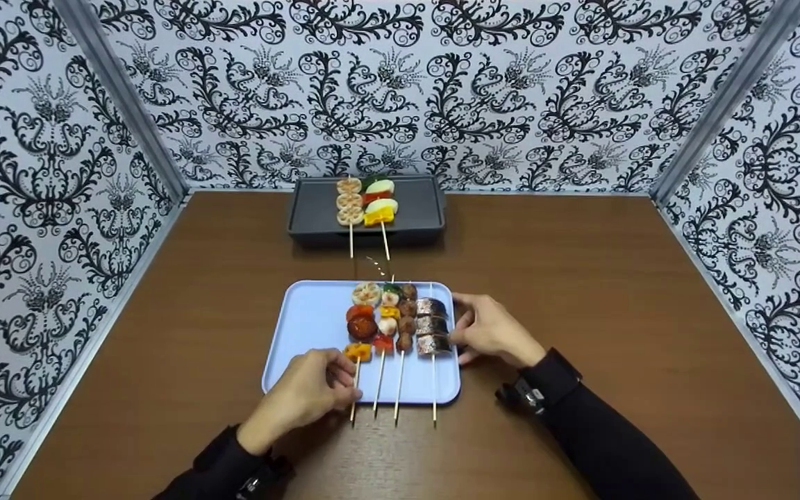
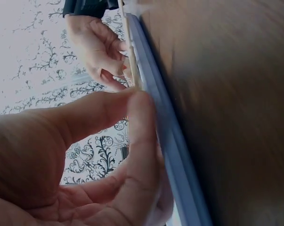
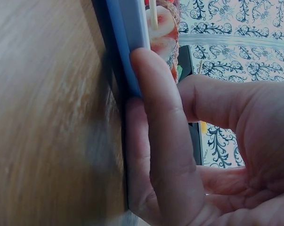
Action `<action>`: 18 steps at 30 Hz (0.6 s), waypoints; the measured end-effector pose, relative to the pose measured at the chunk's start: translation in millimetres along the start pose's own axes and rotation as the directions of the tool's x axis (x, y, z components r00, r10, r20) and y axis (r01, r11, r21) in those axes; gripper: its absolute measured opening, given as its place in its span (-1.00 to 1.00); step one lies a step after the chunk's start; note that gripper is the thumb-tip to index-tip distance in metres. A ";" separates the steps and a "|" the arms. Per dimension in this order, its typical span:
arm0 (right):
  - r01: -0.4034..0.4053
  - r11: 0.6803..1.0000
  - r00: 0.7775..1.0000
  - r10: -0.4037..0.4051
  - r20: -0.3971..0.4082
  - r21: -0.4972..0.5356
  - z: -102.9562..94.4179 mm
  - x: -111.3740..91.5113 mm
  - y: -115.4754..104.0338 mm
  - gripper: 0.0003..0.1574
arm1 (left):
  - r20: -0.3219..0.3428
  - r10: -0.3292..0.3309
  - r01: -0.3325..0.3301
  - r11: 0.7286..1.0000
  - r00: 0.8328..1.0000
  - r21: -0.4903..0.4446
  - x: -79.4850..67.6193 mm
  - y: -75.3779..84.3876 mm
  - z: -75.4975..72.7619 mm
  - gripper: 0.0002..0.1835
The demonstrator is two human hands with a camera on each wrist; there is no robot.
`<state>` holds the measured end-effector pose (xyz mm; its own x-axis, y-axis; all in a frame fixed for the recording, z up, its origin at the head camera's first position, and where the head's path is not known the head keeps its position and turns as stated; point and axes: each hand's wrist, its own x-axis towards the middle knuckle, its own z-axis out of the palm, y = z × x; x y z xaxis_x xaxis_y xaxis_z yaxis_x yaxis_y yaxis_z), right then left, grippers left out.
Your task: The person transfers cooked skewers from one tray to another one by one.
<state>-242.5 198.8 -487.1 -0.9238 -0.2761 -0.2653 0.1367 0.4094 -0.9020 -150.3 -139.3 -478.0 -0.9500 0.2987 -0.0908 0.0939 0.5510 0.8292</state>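
A pale blue tray [image 1: 306, 312] holds several skewers, their sticks jutting over its front rim. My left hand [image 1: 315, 382] pinches the wooden stick [image 2: 133, 66] of the leftmost vegetable skewer [image 1: 360, 314] between thumb and forefinger. That skewer carries a lotus root slice, red and brown rounds and an orange piece. Beside it lie a mixed vegetable skewer [image 1: 389, 312], a meatball skewer [image 1: 407, 316] and a skewer of dark-skinned fish pieces [image 1: 432, 325]. My right hand [image 1: 490, 328] grips the tray's right edge, its fingers [image 3: 163, 108] against the tray's side and the thumb close to the fish.
Behind the tray stands a dark grey grill plate [image 1: 313, 205]. On it lie a lotus root skewer [image 1: 350, 201] and a vegetable skewer [image 1: 380, 201], sticks pointing toward me. Patterned panels [image 1: 386, 90] enclose the brown wooden table [image 1: 580, 278] at the back and both sides.
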 end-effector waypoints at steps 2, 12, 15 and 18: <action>0.000 1.000 1.000 0.000 0.002 0.002 -0.2 -0.2 -0.2 0.22 | 0.001 0.011 -0.011 1.000 1.000 0.009 0.4 0.1 0.6 -0.72; -0.009 1.000 1.000 0.009 0.003 0.002 -0.5 -1.0 -1.0 0.24 | 0.030 -0.024 0.024 1.000 0.999 -0.018 4.5 -0.4 0.2 -0.74; -0.007 1.000 1.000 0.007 0.006 0.003 -0.6 -1.3 -1.3 0.25 | 0.029 -0.026 0.026 1.000 0.999 -0.011 5.8 0.6 -0.6 -0.75; 0.000 1.000 1.000 0.000 0.010 0.005 -0.8 -0.9 -0.3 0.24 | 0.010 -0.006 0.006 1.000 1.000 0.030 6.8 2.3 -2.1 -0.75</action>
<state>-242.0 199.6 -486.4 -0.9201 -0.2852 -0.2686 0.1382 0.4054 -0.9037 -157.2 -137.7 -475.6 -0.9475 0.3032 -0.1016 0.0971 0.5756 0.8120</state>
